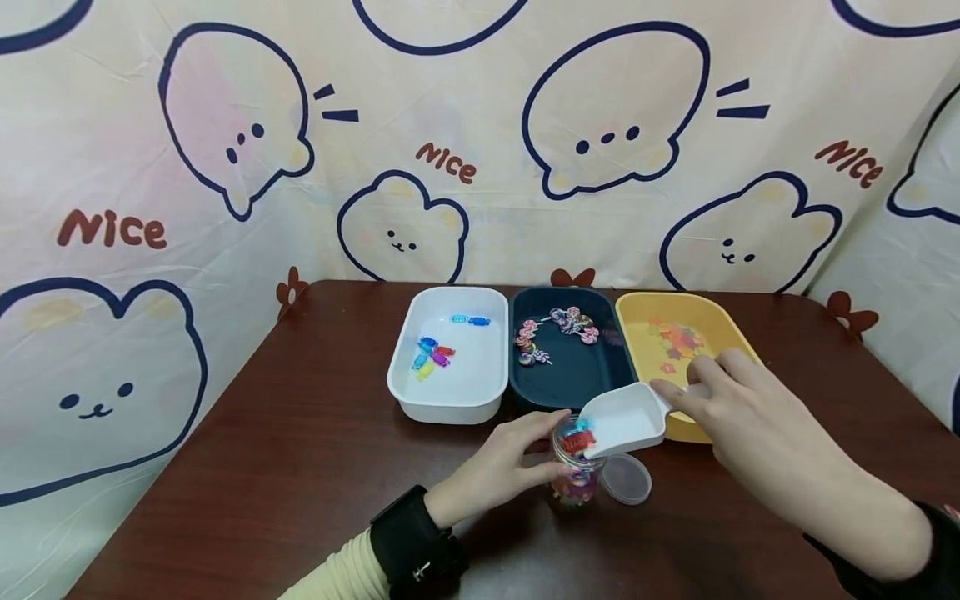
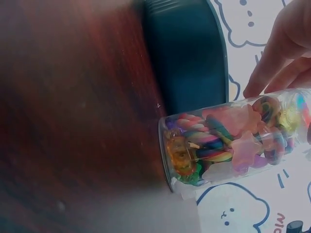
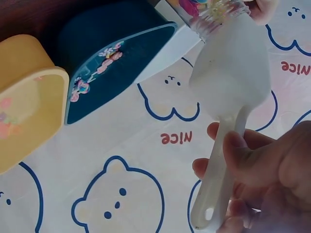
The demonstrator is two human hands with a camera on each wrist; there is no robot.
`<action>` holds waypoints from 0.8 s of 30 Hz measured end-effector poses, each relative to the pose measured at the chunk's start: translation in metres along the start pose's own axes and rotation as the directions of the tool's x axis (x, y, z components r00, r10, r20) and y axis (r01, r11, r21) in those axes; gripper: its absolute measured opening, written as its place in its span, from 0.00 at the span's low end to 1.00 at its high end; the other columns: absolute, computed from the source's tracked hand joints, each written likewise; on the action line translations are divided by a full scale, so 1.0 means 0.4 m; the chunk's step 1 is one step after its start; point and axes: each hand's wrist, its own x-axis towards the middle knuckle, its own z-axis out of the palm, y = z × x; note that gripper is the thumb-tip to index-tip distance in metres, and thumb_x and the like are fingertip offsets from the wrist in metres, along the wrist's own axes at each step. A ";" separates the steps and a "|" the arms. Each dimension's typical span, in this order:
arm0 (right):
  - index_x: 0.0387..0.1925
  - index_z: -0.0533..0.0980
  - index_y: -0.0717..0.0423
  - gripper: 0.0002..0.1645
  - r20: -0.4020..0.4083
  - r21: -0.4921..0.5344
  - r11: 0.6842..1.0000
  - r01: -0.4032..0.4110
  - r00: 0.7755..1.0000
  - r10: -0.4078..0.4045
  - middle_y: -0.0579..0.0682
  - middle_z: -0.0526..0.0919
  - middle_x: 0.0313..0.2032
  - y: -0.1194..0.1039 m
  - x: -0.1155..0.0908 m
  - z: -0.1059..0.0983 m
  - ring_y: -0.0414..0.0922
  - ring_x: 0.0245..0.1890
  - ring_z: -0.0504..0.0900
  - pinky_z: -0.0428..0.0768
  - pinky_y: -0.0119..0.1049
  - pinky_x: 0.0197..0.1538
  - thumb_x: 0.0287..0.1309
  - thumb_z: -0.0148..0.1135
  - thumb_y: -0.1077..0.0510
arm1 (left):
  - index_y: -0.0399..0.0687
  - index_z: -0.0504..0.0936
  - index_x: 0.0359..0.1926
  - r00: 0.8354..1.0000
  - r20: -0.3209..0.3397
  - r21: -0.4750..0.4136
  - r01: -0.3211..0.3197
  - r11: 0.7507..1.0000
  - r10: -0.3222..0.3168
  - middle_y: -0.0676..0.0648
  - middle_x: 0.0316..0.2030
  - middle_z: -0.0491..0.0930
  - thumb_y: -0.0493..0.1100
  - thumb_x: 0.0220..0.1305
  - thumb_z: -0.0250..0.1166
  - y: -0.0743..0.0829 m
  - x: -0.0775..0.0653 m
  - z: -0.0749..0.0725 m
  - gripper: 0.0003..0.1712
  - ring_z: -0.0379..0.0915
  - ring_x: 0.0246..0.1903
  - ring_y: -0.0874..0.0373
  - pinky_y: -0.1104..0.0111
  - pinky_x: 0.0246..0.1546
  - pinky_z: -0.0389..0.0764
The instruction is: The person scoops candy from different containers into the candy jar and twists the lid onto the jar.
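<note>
My left hand [image 1: 498, 467] holds a clear jar [image 1: 573, 493] near its mouth, fingers and thumb on either side. In the left wrist view the jar [image 2: 228, 141] is packed with colourful sweet-shaped pieces, stars and striped bits among them. A white scoop [image 1: 624, 418] is gripped by its handle in my right hand [image 1: 738, 404]. The scoop's front edge tips down at the jar's mouth, where red and blue wrapped candies [image 1: 577, 437] show. In the right wrist view the thumb and fingers wrap the scoop handle [image 3: 214, 189]. A round clear lid [image 1: 627, 480] lies right of the jar.
Behind the jar, three bins stand side by side: a white one [image 1: 450, 410] with small wrapped candies, a dark blue one [image 1: 581, 379] with mini lollipops, and a yellow one [image 1: 686, 429] with pastel stars. A printed cloth [image 1: 495, 108] hangs behind the brown table [image 1: 247, 483].
</note>
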 end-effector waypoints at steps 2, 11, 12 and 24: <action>0.47 0.88 0.50 0.33 0.006 0.015 1.000 -0.010 1.000 0.010 0.59 0.83 0.37 0.003 -0.001 0.000 0.56 0.38 0.75 0.81 0.47 0.38 0.33 0.85 0.71 | 0.38 0.68 0.74 1.000 -0.001 0.011 -0.019 1.000 0.019 0.38 0.68 0.74 0.38 0.70 0.66 0.000 0.000 -0.001 0.34 0.75 0.64 0.46 0.68 0.63 0.78; 0.47 0.88 0.51 0.32 0.073 0.036 0.997 -0.067 0.995 0.064 0.62 0.83 0.41 0.022 -0.008 0.003 0.59 0.40 0.73 0.80 0.48 0.38 0.34 0.82 0.74 | 0.34 0.67 0.73 0.998 -0.008 0.045 -0.066 0.997 0.066 0.36 0.67 0.74 0.37 0.69 0.67 0.002 -0.005 -0.011 0.34 0.75 0.64 0.44 0.61 0.64 0.79; 0.46 0.88 0.52 0.32 0.075 0.040 0.997 -0.070 0.995 0.067 0.62 0.83 0.41 0.023 -0.008 0.003 0.58 0.40 0.73 0.79 0.48 0.38 0.35 0.82 0.74 | 0.34 0.68 0.73 0.998 -0.010 0.043 -0.062 0.997 0.062 0.35 0.67 0.75 0.37 0.69 0.67 0.002 -0.005 -0.012 0.34 0.75 0.63 0.44 0.60 0.64 0.79; 0.45 0.86 0.66 0.20 0.115 0.215 0.962 -0.170 0.982 0.148 0.56 0.81 0.34 0.101 -0.003 0.032 0.50 0.35 0.68 0.68 0.32 0.29 0.45 0.76 0.71 | 0.36 0.68 0.73 0.999 0.014 -0.014 -0.029 0.999 0.029 0.36 0.65 0.77 0.39 0.70 0.67 -0.009 -0.004 -0.030 0.34 0.77 0.61 0.45 0.66 0.60 0.81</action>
